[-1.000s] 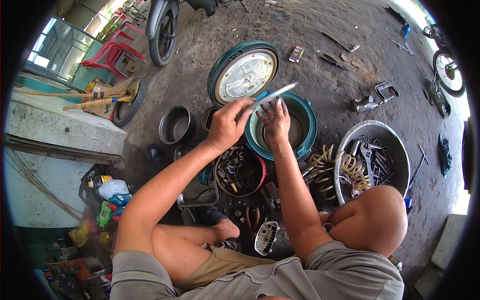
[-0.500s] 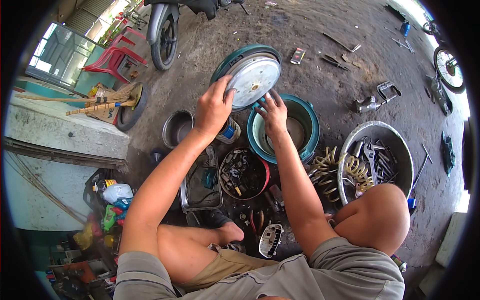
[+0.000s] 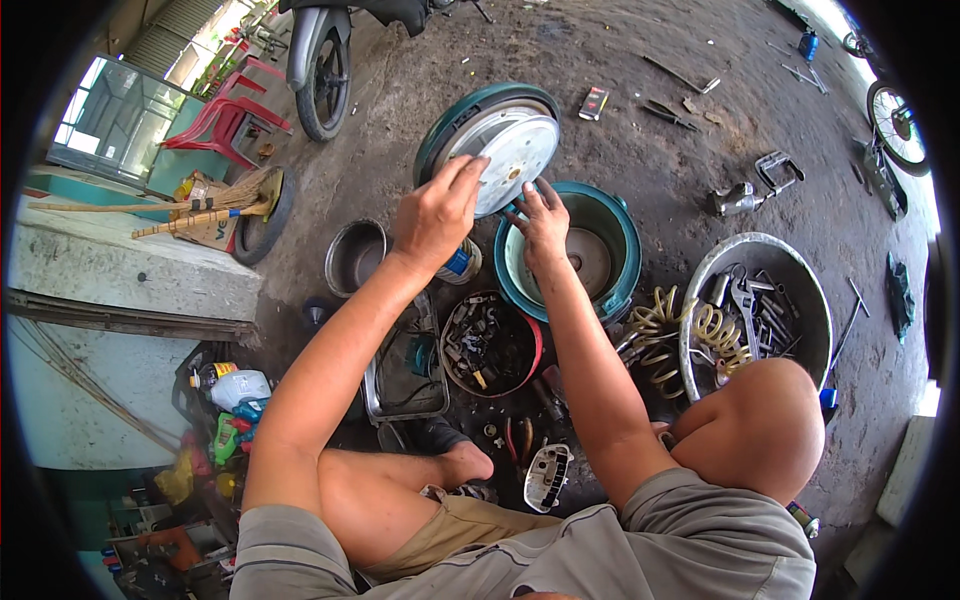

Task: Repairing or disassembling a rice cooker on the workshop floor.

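A round teal lid with a pale grey metal disc at its face is tilted up over the far side of a teal bucket. The disc has a small brass-coloured centre. My left hand grips the disc's left edge, fingers lying across its face. At the lower rim, my right hand holds on with fingertips and thumb, above the bucket's opening. A dark, wide rim shows between disc and lid. What the fingers touch behind the disc is hidden.
Left of the bucket are a steel pot, a metal tray and a red-rimmed basin of small parts. A grey tub of tools and coil springs lie to the right. Pliers rest farther off.
The disc has tilted and swung slightly away from the lid, opening a wider gap at its left. My left hand has shifted right, with its fingers farther over the disc's face.
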Tool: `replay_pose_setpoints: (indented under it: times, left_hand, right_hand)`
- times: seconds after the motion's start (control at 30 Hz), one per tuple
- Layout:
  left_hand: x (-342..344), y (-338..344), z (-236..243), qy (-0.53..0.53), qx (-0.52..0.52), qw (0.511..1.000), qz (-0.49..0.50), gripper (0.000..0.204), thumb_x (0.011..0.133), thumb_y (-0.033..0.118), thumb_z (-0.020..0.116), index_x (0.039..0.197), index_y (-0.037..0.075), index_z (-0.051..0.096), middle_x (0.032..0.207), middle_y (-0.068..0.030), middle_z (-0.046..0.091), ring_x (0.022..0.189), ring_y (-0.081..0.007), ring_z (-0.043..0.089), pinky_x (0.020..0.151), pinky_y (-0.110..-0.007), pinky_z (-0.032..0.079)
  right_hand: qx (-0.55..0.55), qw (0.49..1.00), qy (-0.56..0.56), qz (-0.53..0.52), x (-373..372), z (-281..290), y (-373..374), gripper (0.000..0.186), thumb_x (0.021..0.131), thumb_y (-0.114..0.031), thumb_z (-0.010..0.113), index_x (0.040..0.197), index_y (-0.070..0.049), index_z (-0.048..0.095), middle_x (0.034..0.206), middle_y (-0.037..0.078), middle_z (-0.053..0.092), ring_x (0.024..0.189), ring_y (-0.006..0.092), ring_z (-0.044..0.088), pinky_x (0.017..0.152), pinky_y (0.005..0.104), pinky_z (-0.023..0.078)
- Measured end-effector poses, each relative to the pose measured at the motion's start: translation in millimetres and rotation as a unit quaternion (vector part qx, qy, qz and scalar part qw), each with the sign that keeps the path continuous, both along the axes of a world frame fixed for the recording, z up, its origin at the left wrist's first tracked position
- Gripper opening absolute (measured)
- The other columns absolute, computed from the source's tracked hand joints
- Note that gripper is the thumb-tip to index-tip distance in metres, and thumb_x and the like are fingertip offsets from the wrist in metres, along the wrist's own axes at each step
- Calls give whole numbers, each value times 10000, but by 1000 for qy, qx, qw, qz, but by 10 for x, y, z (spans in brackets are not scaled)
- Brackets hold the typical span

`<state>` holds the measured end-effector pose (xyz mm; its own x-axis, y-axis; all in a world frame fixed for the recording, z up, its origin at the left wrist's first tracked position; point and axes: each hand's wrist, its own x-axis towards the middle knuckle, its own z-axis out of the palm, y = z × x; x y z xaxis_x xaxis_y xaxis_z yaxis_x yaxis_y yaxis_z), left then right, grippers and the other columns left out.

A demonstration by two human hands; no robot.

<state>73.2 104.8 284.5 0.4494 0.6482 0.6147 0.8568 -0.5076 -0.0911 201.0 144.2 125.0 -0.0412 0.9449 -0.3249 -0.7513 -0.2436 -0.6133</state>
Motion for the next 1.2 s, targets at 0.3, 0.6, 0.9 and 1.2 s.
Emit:
replay_pose_setpoints:
  times: [0.3, 0.6, 0.9, 1.2]
  left_hand:
    - [51, -225, -118, 46, -15, 994, -97, 399, 827, 2, 806, 1216, 48, 725, 1028, -78, 788, 892, -233, 791, 742, -352, 640]
    - [68, -321, -234, 39, -36, 986, -155, 325, 839, 4, 801, 1159, 39, 753, 960, -75, 768, 830, -228, 775, 710, -347, 630]
    - [61, -310, -214, -208, -139, 968, -27, 245, 917, 57, 759, 1152, -3, 729, 1003, -128, 748, 824, -268, 769, 711, -317, 619]
    - [86, -317, -22, -590, -316, 742, -33, 295, 971, 23, 709, 1259, -29, 672, 1046, -92, 725, 929, -150, 735, 741, -269, 610]
  right_hand:
    - [-29, 994, 99, -23, -10, 17, -95, 590, 1090, -446, 577, 1488, -17, 506, 1407, 137, 607, 1223, 310, 634, 941, 444, 585]
    - [-38, 994, 73, -71, -15, 29, -144, 472, 1120, -432, 474, 1377, -56, 596, 1266, 90, 675, 1138, 230, 666, 882, 421, 580]
    - [14, 989, -29, -144, -29, 36, -191, 489, 1076, -306, 638, 1432, 19, 555, 1237, 153, 678, 1077, 258, 681, 914, 409, 586]
    - [70, 982, 172, -35, 725, -17, -180, 687, 1126, -507, 354, 1516, 43, 487, 1459, 211, 614, 1307, 341, 635, 1141, 478, 493]
